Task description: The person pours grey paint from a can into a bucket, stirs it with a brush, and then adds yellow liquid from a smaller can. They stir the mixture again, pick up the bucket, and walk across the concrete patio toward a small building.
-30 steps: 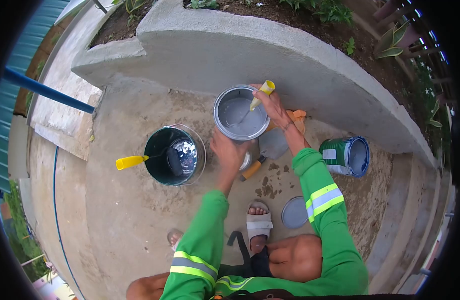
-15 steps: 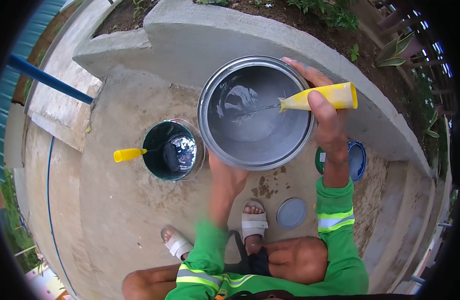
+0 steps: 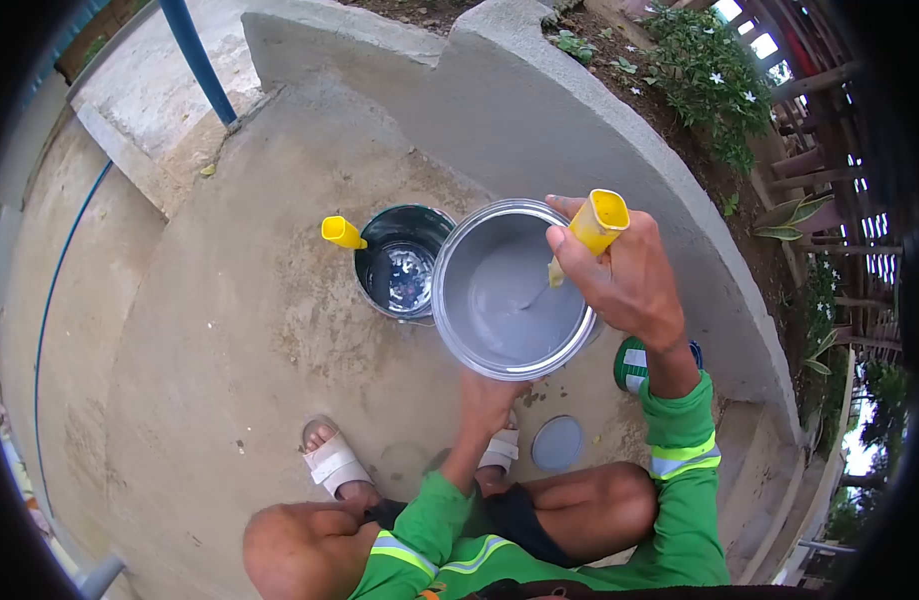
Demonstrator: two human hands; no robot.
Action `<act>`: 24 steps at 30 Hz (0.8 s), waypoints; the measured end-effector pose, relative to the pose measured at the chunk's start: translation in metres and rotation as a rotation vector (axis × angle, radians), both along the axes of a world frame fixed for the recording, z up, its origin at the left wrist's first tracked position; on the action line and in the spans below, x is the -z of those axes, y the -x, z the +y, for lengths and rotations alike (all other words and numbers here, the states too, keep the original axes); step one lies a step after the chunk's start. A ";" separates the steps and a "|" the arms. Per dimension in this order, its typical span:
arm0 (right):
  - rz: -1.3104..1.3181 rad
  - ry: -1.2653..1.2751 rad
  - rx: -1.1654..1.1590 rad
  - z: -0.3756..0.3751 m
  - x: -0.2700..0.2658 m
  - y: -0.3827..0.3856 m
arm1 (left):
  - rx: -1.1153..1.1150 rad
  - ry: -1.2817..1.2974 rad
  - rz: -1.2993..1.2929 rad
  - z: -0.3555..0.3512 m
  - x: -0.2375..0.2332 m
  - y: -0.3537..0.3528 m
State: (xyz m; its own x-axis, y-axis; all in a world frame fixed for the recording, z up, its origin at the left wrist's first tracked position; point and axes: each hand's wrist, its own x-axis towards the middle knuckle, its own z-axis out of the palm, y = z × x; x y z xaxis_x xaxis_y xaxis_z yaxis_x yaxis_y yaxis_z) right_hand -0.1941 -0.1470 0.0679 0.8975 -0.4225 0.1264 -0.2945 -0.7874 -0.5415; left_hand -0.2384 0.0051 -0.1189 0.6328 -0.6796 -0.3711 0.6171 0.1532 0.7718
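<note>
A metal paint can (image 3: 509,372) with grey paint inside is held off the ground, its mouth tilted toward me. My left hand (image 3: 491,400) supports it from below at the near side, most fingers hidden under the can. Closed at the can's right rim is my right hand (image 3: 634,275), with the yellow handle of a paint roller (image 3: 599,222) under its thumb. A thin rod runs from that handle into the paint, where the roller's head is hidden. Just left of the can stands a dark green bucket (image 3: 364,272) with a shiny wet inside and another yellow-handled roller (image 3: 343,233).
A round grey lid (image 3: 558,443) lies on the concrete floor near my foot. Beside the low curved wall (image 3: 619,180) stands a green tin (image 3: 634,365), with something blue partly hidden behind my right wrist. A blue pole (image 3: 197,60) rises at upper left; a blue hose (image 3: 54,290) crosses the floor.
The paint can has lowered and moved away, now nearer the dark bucket. The yellow handle has swung to point more upward. My view has turned and shifted.
</note>
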 end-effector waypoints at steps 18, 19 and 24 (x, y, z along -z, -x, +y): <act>0.551 0.371 0.072 0.018 0.026 -0.082 | -0.100 0.297 0.131 -0.012 0.054 -0.003; 0.556 0.380 0.064 0.019 0.027 -0.084 | -0.089 0.299 0.147 -0.013 0.057 -0.002; 0.566 0.423 0.042 0.020 0.038 -0.095 | -0.086 0.315 0.171 -0.018 0.072 0.000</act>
State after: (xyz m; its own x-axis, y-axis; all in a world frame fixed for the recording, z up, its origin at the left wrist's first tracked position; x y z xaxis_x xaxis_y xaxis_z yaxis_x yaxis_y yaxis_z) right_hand -0.0986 -0.1270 0.0304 0.8579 -0.4757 -0.1939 -0.4749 -0.8784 0.0539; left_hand -0.2388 -0.0133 -0.1912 0.6400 -0.7241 -0.2571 0.7072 0.4243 0.5656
